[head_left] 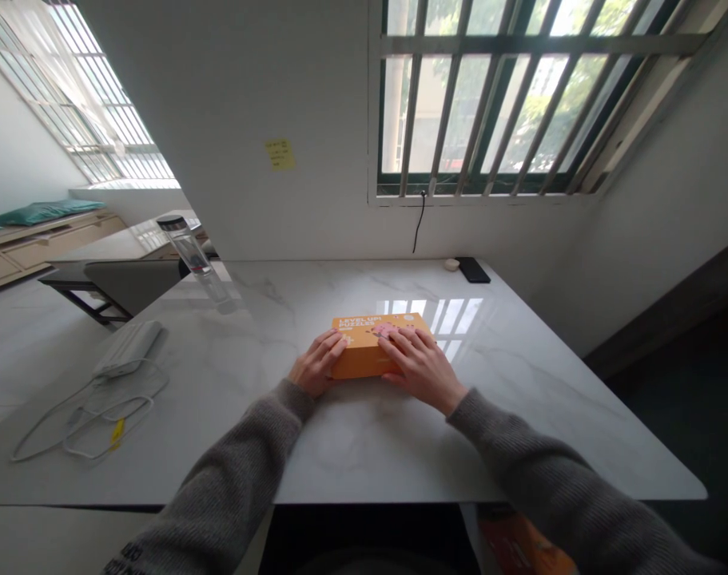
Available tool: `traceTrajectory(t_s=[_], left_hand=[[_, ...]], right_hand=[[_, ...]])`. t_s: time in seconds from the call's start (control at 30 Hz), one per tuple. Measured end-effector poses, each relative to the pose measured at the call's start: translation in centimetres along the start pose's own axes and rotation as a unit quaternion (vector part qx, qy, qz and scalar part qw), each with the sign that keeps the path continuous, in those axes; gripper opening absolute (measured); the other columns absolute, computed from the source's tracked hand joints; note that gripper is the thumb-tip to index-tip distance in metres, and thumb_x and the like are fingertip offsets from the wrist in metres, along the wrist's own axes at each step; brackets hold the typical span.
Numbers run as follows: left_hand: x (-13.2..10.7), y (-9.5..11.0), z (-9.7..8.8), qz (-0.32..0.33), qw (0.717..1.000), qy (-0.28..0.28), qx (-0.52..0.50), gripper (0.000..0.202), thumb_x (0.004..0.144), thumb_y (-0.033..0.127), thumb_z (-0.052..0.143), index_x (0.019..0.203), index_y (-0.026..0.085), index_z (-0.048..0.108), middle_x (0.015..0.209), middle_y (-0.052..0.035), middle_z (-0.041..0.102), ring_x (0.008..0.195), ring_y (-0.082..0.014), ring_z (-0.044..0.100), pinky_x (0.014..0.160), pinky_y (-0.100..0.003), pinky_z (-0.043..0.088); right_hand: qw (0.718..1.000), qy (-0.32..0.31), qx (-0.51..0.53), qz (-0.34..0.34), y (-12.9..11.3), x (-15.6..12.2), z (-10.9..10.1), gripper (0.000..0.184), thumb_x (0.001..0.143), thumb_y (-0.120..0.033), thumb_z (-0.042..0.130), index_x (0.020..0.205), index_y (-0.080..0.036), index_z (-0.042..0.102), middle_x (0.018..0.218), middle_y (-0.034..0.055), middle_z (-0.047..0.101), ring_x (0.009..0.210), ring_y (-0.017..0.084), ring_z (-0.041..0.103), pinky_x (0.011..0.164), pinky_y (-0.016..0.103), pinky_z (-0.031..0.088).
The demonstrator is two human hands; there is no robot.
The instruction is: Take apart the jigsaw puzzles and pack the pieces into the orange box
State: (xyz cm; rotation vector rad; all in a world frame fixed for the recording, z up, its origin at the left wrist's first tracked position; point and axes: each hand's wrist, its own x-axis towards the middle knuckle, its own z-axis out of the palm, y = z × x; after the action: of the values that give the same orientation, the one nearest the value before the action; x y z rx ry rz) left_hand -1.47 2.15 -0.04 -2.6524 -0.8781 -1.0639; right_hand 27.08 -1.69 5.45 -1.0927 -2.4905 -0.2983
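An orange puzzle box [367,351] with white lettering lies flat on the white marble table [352,447], straight in front of me. My left hand [316,364] rests against the box's left end, its fingers laid over the top edge. My right hand [420,366] lies on the right part of the lid, fingers stretched out and spread flat. Both hands touch the box without lifting it. Grey sleeves cover both forearms.
A clear water bottle [191,247] stands at the far left of the table. A white power strip [127,348] with coiled cable [85,415] lies near the left. A black phone [474,270] and a small pale object [451,263] sit by the wall under the barred window.
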Motion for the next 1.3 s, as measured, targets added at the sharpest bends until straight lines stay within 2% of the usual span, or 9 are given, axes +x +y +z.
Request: traceTrajectory(t_s=[0.1, 0.23, 0.4, 0.6, 0.8, 0.93, 1.07, 1.2, 1.3], left_hand=[[0.1, -0.2, -0.3, 0.009, 1.000, 0.005, -0.009, 0.071, 0.082, 0.031, 0.069, 0.145, 0.022, 0.036, 0.134, -0.0163, 0.053, 0.134, -0.0330, 0.044, 0.109, -0.052, 0.045], [0.2, -0.4, -0.5, 0.009, 0.999, 0.017, -0.028, 0.072, 0.081, 0.032, 0.070, 0.144, 0.022, 0.036, 0.134, -0.0163, 0.053, 0.131, -0.0319, 0.046, 0.108, -0.051, 0.045], [0.5, -0.2, -0.9, -0.033, 0.998, 0.004, -0.050, 0.068, 0.079, 0.030, 0.071, 0.140, 0.023, 0.042, 0.134, -0.0150, 0.054, 0.129, -0.0308, 0.049, 0.108, -0.049, 0.046], [1.5, -1.3, -1.9, -0.053, 0.993, 0.001, -0.102, 0.064, 0.076, 0.022, 0.073, 0.135, 0.023, 0.049, 0.131, -0.0122, 0.059, 0.124, -0.0268, 0.055, 0.105, -0.042, 0.049], [2.0, -1.9, -2.1, -0.072, 0.990, 0.006, -0.122, 0.065, 0.072, 0.018, 0.075, 0.133, 0.023, 0.052, 0.130, -0.0122, 0.060, 0.122, -0.0269, 0.057, 0.105, -0.043, 0.049], [2.6, -2.0, -2.1, -0.091, 0.984, 0.011, -0.151, 0.061, 0.071, 0.024, 0.077, 0.128, 0.019, 0.055, 0.126, -0.0130, 0.063, 0.118, -0.0264, 0.060, 0.103, -0.044, 0.052], [3.7, -2.5, -2.3, -0.155, 0.969, 0.004, -0.193, 0.062, 0.068, 0.034, 0.080, 0.123, 0.016, 0.057, 0.116, -0.0091, 0.067, 0.105, -0.0233, 0.066, 0.094, -0.042, 0.059], [4.5, -3.0, -2.6, -0.182, 0.959, -0.010, -0.218, 0.064, 0.064, 0.037, 0.082, 0.120, 0.015, 0.059, 0.112, -0.0077, 0.068, 0.101, -0.0228, 0.067, 0.092, -0.043, 0.061], [4.7, -3.2, -2.7, -0.188, 0.955, -0.012, -0.228, 0.066, 0.062, 0.037, 0.083, 0.120, 0.014, 0.060, 0.112, -0.0085, 0.068, 0.101, -0.0236, 0.067, 0.091, -0.044, 0.061]], right_hand=[[0.999, -0.012, -0.002, -0.031, 0.6, 1.2, -0.4, 0.068, 0.087, -0.037, 0.066, 0.146, -0.021, 0.036, 0.140, 0.0155, 0.050, 0.125, 0.034, 0.045, 0.104, 0.053, 0.036], [0.996, -0.029, -0.003, -0.079, 1.3, 1.9, -1.0, 0.079, 0.084, -0.032, 0.069, 0.150, -0.019, 0.029, 0.144, 0.0153, 0.047, 0.127, 0.034, 0.043, 0.104, 0.052, 0.036], [0.995, -0.038, -0.024, -0.085, 1.6, 1.9, -1.0, 0.077, 0.086, -0.026, 0.066, 0.152, -0.025, 0.026, 0.148, 0.0124, 0.044, 0.126, 0.034, 0.043, 0.103, 0.051, 0.036], [0.995, -0.030, -0.047, -0.077, 2.3, 2.9, -0.5, 0.079, 0.087, -0.033, 0.065, 0.154, -0.027, 0.024, 0.140, 0.0142, 0.048, 0.122, 0.035, 0.043, 0.100, 0.050, 0.034], [0.992, -0.041, -0.092, -0.078, 2.3, 3.4, -0.8, 0.076, 0.090, -0.040, 0.060, 0.154, -0.029, 0.022, 0.134, 0.0145, 0.050, 0.112, 0.033, 0.045, 0.094, 0.046, 0.033], [0.990, -0.048, -0.109, -0.081, 2.9, 4.1, -1.2, 0.073, 0.093, -0.050, 0.052, 0.155, -0.028, 0.021, 0.121, 0.0141, 0.056, 0.102, 0.031, 0.047, 0.088, 0.042, 0.033], [0.991, -0.054, -0.088, -0.084, 3.7, 5.4, -1.4, 0.072, 0.094, -0.059, 0.044, 0.155, -0.028, 0.021, 0.111, 0.0120, 0.058, 0.095, 0.028, 0.048, 0.085, 0.039, 0.032], [0.991, -0.058, -0.085, -0.084, 4.2, 6.2, -1.3, 0.070, 0.095, -0.061, 0.039, 0.155, -0.027, 0.022, 0.112, 0.0121, 0.058, 0.095, 0.027, 0.048, 0.084, 0.037, 0.032], [0.991, -0.057, -0.084, -0.090, 4.5, 6.3, -1.2, 0.063, 0.099, -0.056, 0.034, 0.154, -0.029, 0.024, 0.113, 0.0111, 0.059, 0.094, 0.026, 0.049, 0.083, 0.037, 0.034]])
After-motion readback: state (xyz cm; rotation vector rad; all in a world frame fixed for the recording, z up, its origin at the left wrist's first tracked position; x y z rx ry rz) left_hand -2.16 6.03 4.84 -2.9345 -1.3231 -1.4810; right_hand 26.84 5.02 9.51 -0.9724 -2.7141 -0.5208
